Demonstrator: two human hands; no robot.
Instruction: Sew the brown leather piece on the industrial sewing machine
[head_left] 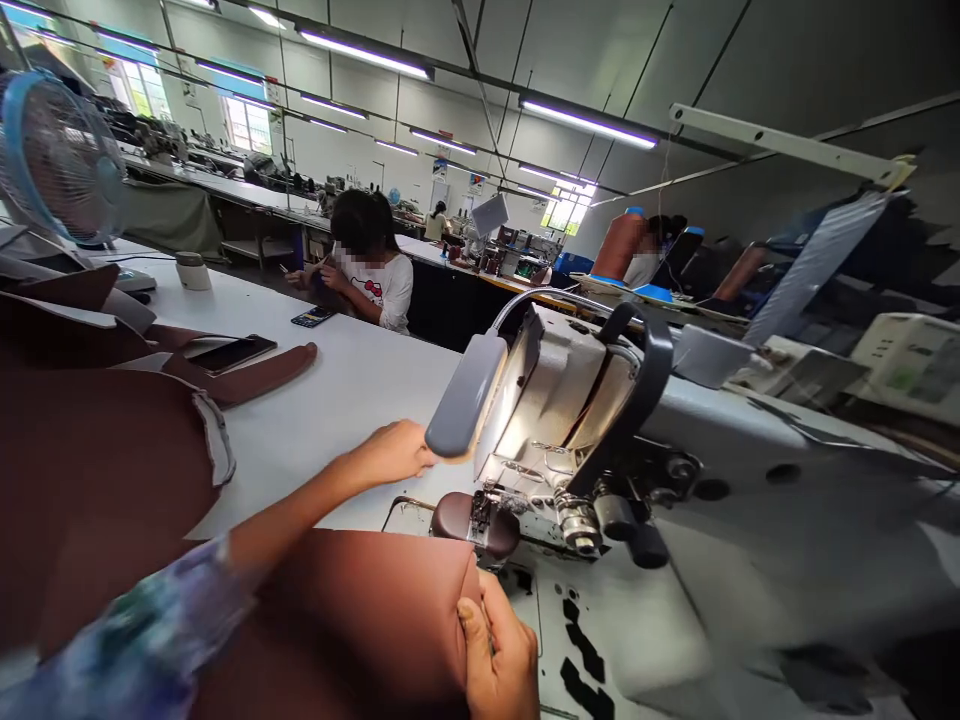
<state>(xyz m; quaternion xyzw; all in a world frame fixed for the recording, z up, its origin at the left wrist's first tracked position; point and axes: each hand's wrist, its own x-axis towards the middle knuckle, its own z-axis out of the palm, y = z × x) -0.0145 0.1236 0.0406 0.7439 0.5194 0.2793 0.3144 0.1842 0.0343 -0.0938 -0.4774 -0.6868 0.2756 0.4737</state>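
The right hand [499, 655] grips brown leather [360, 620] beside the sewing machine [570, 430]; the lamp [469, 395] hides the left hand's [394, 452] grip.

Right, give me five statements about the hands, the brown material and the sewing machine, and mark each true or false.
1. The right hand grips the edge of the brown material in front of the sewing machine. True.
2. The left hand rests flat on the phone. False: it reaches up by the grey lamp head on the machine; the phone lies apart on the white table.
3. A blue-rimmed fan stands at the far left. True.
4. The material under the needle is white. False: it is brown.
5. Another person sits at the table's far side. True.
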